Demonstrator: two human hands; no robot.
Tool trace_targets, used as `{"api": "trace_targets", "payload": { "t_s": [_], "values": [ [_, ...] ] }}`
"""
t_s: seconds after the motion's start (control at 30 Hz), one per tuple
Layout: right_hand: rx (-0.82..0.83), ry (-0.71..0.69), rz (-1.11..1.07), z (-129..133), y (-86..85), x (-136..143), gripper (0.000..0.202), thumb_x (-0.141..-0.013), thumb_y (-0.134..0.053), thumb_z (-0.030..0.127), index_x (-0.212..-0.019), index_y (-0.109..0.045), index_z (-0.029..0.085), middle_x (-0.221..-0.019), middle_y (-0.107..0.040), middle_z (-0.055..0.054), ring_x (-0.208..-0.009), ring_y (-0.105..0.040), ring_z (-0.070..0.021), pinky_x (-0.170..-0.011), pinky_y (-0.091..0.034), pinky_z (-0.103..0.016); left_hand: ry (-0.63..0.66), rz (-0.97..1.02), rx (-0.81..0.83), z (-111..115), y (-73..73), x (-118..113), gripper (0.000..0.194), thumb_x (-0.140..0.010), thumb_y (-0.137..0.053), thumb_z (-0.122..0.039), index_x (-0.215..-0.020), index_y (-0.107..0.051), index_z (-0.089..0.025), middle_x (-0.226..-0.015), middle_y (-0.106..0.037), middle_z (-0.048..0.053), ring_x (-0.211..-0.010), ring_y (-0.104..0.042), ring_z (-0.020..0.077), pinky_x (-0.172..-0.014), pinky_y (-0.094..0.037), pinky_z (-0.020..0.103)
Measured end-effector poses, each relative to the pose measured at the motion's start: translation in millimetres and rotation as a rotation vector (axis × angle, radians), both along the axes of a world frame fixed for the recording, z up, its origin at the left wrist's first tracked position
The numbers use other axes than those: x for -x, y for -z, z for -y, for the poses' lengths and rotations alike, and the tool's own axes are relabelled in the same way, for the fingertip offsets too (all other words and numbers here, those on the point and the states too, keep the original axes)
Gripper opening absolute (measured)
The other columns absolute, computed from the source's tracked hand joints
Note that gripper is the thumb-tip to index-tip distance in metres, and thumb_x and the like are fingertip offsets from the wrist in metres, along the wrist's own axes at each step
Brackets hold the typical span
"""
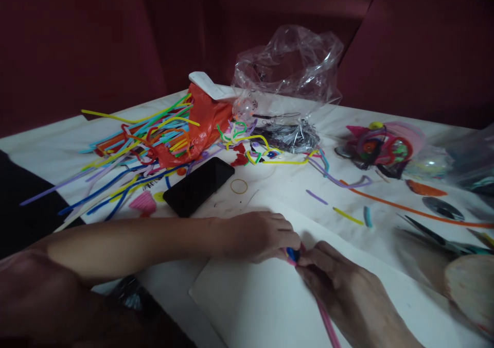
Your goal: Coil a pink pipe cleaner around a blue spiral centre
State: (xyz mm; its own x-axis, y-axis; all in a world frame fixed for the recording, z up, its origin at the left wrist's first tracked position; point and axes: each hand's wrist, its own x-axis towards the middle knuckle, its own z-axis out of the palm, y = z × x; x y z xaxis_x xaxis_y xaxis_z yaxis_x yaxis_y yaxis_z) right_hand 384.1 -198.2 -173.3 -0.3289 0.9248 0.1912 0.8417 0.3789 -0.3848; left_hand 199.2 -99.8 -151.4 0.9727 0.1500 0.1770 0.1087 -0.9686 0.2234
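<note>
My left hand (266,237) reaches in from the left with its fingers closed at a small blue piece (293,256) edged in pink. From the right, my right hand (343,286) pinches the same spot, so the fingertips of both hands nearly meet. A pink pipe cleaner (328,325) trails down under my right hand toward the bottom edge. The fingers partly cover the blue piece, and its exact kind is unclear. Beneath the hands lies a white sheet (231,301).
Pipe cleaners (146,137) spill from a red bag (206,119) at the left, near a black phone (198,186). Behind is a clear plastic bag (289,65). Scissors (436,237) and a round wooden-looking piece (473,289) lie right, by an orange pipe cleaner (409,211).
</note>
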Motion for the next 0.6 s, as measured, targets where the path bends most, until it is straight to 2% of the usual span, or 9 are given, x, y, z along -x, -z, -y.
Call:
{"api": "trace_targets", "payload": {
  "t_s": [0.17, 0.33, 0.5, 0.6],
  "values": [
    [-0.125, -0.026, 0.021, -2, -1.5, 7, 0.021, -0.088, -0.034, 0.023, -0.082, -0.055, 0.023, -0.073, -0.054, 0.0, -0.055, -0.056, -0.0133, -0.04, -0.038, -0.021, 0.012, 0.023, -0.061, -2, 6.6, 10, 0.016, -0.089, -0.04, -0.019, -0.092, -0.055, -0.015, -0.098, -0.062, 0.007, -0.093, -0.053, 0.0153, -0.084, -0.038, 0.028],
    [-0.241, -0.062, 0.018, -7, -7.4, 18, 0.025, -0.088, -0.03, 0.021, -0.077, -0.053, 0.02, -0.079, -0.057, -0.003, -0.059, -0.057, -0.0144, -0.043, -0.041, -0.022, -0.001, 0.065, -0.099, -2, 11.7, 16, 0.019, -0.089, -0.039, -0.018, -0.088, -0.057, -0.013, -0.092, -0.062, 0.007, -0.089, -0.053, 0.0151, -0.082, -0.039, 0.028],
    [-0.257, -0.06, 0.008, -8, -7.3, 21, 0.027, -0.09, -0.029, 0.02, -0.074, -0.05, 0.019, -0.077, -0.057, -0.004, -0.053, -0.055, -0.013, -0.041, -0.04, -0.021, -0.066, 0.069, -0.108, -3, 9.9, 16, 0.018, -0.088, -0.045, -0.025, -0.091, -0.058, -0.014, -0.09, -0.06, 0.006, -0.085, -0.05, 0.0153, -0.08, -0.039, 0.028],
    [-0.262, -0.059, 0.017, -8, -6.0, 20, 0.026, -0.09, -0.028, 0.019, -0.074, -0.049, 0.02, -0.073, -0.056, -0.003, -0.053, -0.055, -0.0136, -0.041, -0.04, -0.021, -0.098, 0.059, -0.104, -5, 7.8, 14, 0.025, -0.085, -0.05, -0.035, -0.097, -0.059, -0.015, -0.09, -0.058, 0.007, -0.084, -0.049, 0.0167, -0.079, -0.039, 0.029]
  ]
}}
